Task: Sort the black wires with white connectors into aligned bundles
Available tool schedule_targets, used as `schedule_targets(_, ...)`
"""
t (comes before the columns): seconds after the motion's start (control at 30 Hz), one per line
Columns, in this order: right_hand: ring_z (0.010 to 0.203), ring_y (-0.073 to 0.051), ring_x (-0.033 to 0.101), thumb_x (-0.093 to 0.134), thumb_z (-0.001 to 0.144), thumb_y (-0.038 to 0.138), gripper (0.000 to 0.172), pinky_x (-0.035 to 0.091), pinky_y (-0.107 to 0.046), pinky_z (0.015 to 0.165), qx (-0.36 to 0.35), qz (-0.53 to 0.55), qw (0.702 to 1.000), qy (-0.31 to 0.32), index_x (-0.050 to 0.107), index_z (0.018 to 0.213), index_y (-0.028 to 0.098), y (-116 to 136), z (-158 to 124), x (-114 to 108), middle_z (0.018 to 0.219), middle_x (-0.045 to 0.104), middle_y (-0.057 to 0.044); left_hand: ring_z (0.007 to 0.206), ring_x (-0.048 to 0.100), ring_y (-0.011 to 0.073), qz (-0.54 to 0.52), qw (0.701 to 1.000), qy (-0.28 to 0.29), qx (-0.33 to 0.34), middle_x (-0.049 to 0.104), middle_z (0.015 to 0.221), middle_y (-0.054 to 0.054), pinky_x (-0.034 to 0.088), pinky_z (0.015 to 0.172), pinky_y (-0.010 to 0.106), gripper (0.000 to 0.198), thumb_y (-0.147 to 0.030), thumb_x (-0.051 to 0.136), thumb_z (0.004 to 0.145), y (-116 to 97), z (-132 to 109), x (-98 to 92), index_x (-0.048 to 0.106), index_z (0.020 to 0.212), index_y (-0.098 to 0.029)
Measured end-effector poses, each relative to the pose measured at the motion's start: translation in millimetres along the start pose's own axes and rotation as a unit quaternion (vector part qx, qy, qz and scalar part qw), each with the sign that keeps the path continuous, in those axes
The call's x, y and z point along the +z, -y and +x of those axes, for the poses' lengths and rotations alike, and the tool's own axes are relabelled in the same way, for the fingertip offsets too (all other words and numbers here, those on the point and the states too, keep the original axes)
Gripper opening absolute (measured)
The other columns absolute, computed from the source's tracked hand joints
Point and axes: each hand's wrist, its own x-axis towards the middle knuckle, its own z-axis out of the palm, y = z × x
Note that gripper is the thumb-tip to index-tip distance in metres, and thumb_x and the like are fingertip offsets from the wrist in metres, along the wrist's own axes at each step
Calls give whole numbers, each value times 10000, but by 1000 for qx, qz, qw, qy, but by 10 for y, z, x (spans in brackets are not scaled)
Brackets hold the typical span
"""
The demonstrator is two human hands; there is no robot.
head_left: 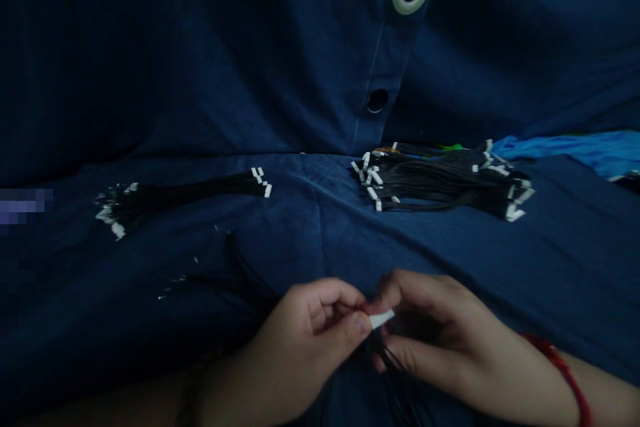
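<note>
Between the thumb and index finger of my left hand (310, 340) is a small white connector (383, 319), its tip sticking out to the right. My right hand (445, 340) is just beside it, thumb and index finger apart and slightly blurred around the connector. Thin black wires (395, 360) hang below the connector, passing close to my right thumb. Left of my left hand, more loose black wires (240, 280) lie on the dark blue cloth (310, 240), with tiny pale tips at their far ends. My left hand partly hides them.
A bundle of black wires (185, 192) with white ends lies at the back left. A thicker bundle of black wires (435, 180) with white connectors lies at the back right. Beyond it is bright blue material (565, 147). A hanging blue curtain (250, 47) with metal eyelets rises behind.
</note>
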Motion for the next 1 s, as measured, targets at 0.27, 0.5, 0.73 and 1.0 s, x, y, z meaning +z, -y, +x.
schedule_targets(0.27, 643, -102, 465, 604, 774, 322, 217, 382, -220, 599, 70, 156, 985, -22, 476, 701, 163, 16, 66, 117, 676, 509, 22, 635, 487, 121, 81, 995, -21, 57, 527, 652, -22, 394, 589, 218, 74, -188, 590, 725, 40, -10, 4, 566, 656, -176)
schedule_targets(0.5, 596, -70, 399, 627, 765, 249, 221, 316, -185, 556, 65, 233, 970, -37, 453, 663, 159, 4, 103, 125, 623, 460, 56, 605, 472, 102, 87, 995, -4, 41, 523, 664, -18, 373, 551, 203, 48, -200, 577, 751, 117, 64, -37, 564, 729, -159)
schedule_targets(0.73, 620, -89, 498, 338, 913, 396, 292, 391, -210, 584, -5, 287, 957, -39, 506, 921, 158, 13, 202, 26, 765, 553, -12, 514, 415, 63, 30, 999, 7, -31, 507, 592, -30, 336, 465, 153, 92, -223, 615, 725, -399, -89, 1, 642, 700, -139)
schedule_targets(1.0, 1043, -179, 539, 629, 738, 362, 387, 335, -358, 948, -150, 298, 937, 107, 533, 1082, 215, 540, -28, 176, 1096, 583, -58, 501, 488, 34, -124, 982, -59, 127, 608, 670, 34, 387, 446, 89, 130, -27, 577, 709, -1292, -322, 103, 691, 713, -87)
